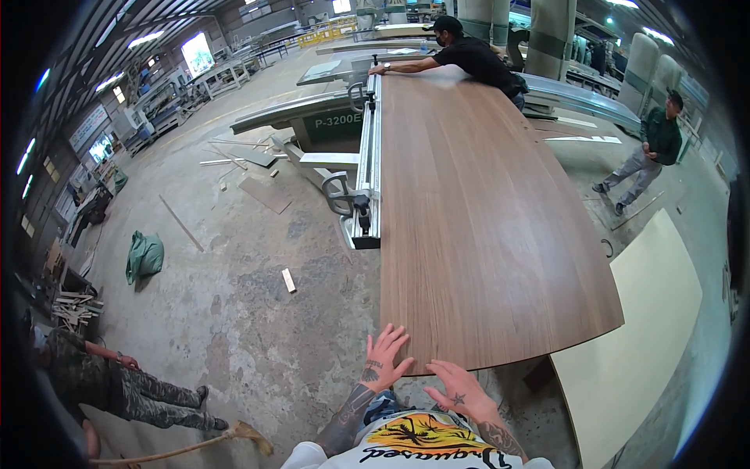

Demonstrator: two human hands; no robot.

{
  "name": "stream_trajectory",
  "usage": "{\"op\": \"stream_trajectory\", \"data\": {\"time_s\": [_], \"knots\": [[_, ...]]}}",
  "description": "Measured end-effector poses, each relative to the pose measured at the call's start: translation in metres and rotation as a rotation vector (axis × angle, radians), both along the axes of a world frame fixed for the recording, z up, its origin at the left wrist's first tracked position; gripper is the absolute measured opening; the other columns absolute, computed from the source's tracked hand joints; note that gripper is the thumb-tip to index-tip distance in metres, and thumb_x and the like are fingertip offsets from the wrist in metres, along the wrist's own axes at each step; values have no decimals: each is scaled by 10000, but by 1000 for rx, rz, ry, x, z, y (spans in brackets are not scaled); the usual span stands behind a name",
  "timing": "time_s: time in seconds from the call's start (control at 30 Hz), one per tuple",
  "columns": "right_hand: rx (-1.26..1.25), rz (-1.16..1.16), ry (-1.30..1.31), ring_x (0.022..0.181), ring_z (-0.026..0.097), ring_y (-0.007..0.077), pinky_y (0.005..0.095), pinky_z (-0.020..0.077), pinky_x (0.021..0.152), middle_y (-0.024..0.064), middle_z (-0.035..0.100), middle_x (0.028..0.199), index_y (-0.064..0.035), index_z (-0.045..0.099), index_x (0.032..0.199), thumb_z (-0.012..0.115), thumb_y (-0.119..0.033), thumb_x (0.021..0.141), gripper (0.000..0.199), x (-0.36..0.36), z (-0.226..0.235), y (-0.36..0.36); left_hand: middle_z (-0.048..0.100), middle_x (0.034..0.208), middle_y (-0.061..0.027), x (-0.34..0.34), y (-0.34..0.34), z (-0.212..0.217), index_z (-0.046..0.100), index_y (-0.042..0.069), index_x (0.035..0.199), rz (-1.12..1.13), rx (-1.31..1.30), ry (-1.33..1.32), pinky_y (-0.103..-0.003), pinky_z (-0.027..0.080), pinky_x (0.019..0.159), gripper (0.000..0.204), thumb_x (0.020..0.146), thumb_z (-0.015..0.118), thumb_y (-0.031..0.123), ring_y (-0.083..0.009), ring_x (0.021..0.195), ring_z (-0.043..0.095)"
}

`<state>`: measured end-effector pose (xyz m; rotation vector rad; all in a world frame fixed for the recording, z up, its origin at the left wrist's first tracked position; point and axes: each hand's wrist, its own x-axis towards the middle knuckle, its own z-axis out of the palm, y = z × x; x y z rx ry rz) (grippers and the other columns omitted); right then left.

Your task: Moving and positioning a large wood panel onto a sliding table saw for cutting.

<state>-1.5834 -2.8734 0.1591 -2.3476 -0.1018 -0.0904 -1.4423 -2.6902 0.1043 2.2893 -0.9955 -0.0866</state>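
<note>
A large wood-grain panel (pixel 484 227) stretches away from me across a panel saw (pixel 328 129). My left hand (pixel 383 361) is at its near left corner, fingers spread, with the thumb by the near edge. Just right of it, my right hand (pixel 462 391) has its fingers stretched out to the same edge, their tips touching or close to it. Neither hand is wrapped round the panel. Along the panel's left side runs the saw's metal fence (pixel 370 164) with black clamps. At the far end a person in black (pixel 476 62) leans over the panel, one arm reaching to the fence.
A pale sheet (pixel 641 328) lies low at the right, partly under the panel. Offcuts (pixel 264 194), a small wood block (pixel 289 281) and a green sack (pixel 144 256) lie on the floor. People stand at the right (pixel 660 144) and lower left (pixel 101 379), near a broom (pixel 246 438).
</note>
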Motion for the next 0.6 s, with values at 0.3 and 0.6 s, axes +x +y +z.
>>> {"op": "stream_trajectory", "data": {"time_s": [0.3, 0.6], "knots": [[22, 25, -116, 1047, 581, 350, 399, 484, 893, 188, 590, 1147, -21, 553, 1139, 669, -252, 823, 408, 2, 9, -22, 446, 1385, -56, -6, -7, 0, 532, 133, 1248, 100, 10, -32, -647, 175, 1052, 516, 776, 689, 272, -299, 1364, 308], [26, 19, -110, 1047, 580, 352, 403, 483, 894, 194, 588, 1148, -21, 549, 1150, 657, -260, 832, 412, -16, 8, -50, 479, 1351, -47, -4, -13, 7, 549, 131, 1224, 184, 5, -36, -655, 179, 1046, 476, 783, 676, 257, -293, 1339, 346]]}}
